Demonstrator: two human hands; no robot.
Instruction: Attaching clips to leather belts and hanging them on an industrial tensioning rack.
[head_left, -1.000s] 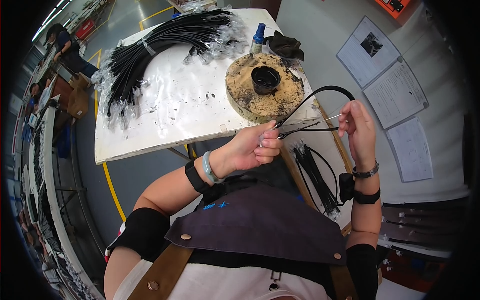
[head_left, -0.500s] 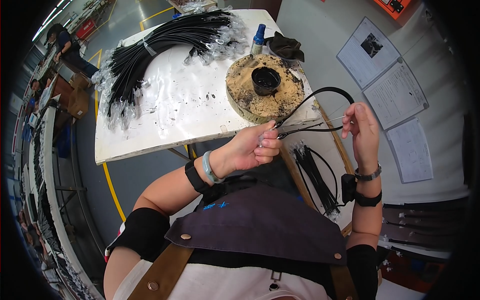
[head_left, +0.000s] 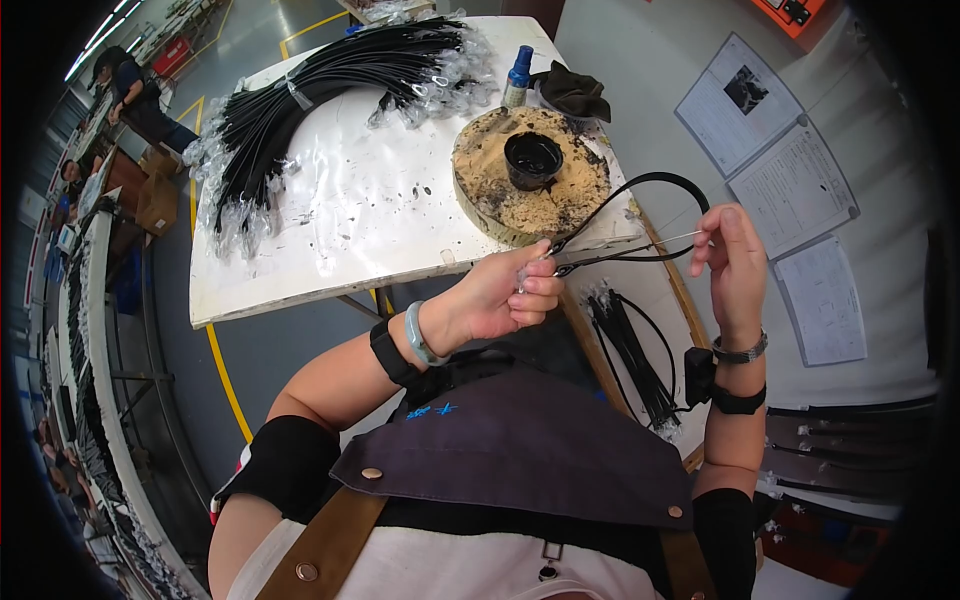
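My left hand [head_left: 505,297] is closed around the two ends of a thin black strap [head_left: 655,180], where metal fittings and a scrap of clear plastic show at the fingers. The strap bows out to the right in a loop. A thin, pale, needle-like rod [head_left: 672,239] lies across the inside of the loop. Its right end runs to the fingertips of my right hand [head_left: 735,262], which are pinched together beside the loop's far bend. Just beyond the strap, a small black cup [head_left: 533,165] with dark, glossy contents sits on a round, tan, black-stained block [head_left: 478,180].
A white table [head_left: 350,200] carries a large bundle of black straps [head_left: 300,100] with plastic-wrapped ends, a blue-capped bottle [head_left: 517,78] and a dark cloth [head_left: 575,92]. More straps [head_left: 640,365] lie on a lower shelf. Paper sheets [head_left: 790,180] hang at right; people work far left.
My right hand has shifted slightly to the right with the thin rod, its fingers still pinched. My left hand and the strap have hardly moved.
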